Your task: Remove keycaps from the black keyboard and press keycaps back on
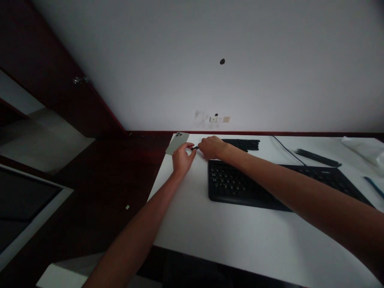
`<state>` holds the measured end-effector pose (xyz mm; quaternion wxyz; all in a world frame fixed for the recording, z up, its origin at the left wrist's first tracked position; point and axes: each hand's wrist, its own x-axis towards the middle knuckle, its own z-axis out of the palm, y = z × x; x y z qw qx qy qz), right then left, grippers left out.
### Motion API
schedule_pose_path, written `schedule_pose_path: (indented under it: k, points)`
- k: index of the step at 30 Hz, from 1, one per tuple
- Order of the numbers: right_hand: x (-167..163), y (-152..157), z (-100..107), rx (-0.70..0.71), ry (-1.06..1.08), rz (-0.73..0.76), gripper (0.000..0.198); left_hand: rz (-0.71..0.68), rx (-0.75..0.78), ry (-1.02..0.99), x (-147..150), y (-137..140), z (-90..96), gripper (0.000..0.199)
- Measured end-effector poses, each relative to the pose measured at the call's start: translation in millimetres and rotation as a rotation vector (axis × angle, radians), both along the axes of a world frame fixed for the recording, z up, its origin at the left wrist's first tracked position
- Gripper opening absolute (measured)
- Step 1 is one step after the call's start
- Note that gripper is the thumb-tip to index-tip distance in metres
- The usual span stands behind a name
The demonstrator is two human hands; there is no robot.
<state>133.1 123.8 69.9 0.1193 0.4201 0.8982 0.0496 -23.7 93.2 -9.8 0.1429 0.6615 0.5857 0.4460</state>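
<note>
A small black keycap is pinched between the thumb and fingertips of my left hand, near the table's far left corner. My right hand is closed just beside it, knuckles up, with its fingertips hidden. Whether the right fingers grip the same piece I cannot tell. Loose black keycaps lie in rows to the right of that hand. Below the right forearm is a black keyboard, partly covered by the arm. A pale phone lies camera side up behind my left hand.
The white table meets the wall at its far edge. A cable runs back from the keyboard. Further right are a dark bar, a blue stick-like thing and a whitish plastic bag. Wall sockets sit above the table.
</note>
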Motion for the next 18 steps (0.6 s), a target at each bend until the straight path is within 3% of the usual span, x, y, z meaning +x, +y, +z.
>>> schedule_pose_path:
  k: [6,9,12,18]
  points:
    - [3.0,2.2,11.2,-0.053,-0.028,0.027,0.035,0.000,-0.006,-0.019,0.2,-1.4,1.7,0.025]
    - [18.6,-2.3,20.7,-0.026,0.021,0.020,0.025,-0.063,-0.022,-0.016,1.4,-1.1,0.2,0.026]
    - [46.1,-13.6,28.0,-0.006,0.212,-0.014,0.013,-0.155,-0.074,0.048,2.7,-0.5,-2.2,0.026]
    - [95.7,-52.5,19.6,-0.204,0.680,-0.127,0.010,-0.187,-0.050,0.120,2.9,1.1,-4.9,0.029]
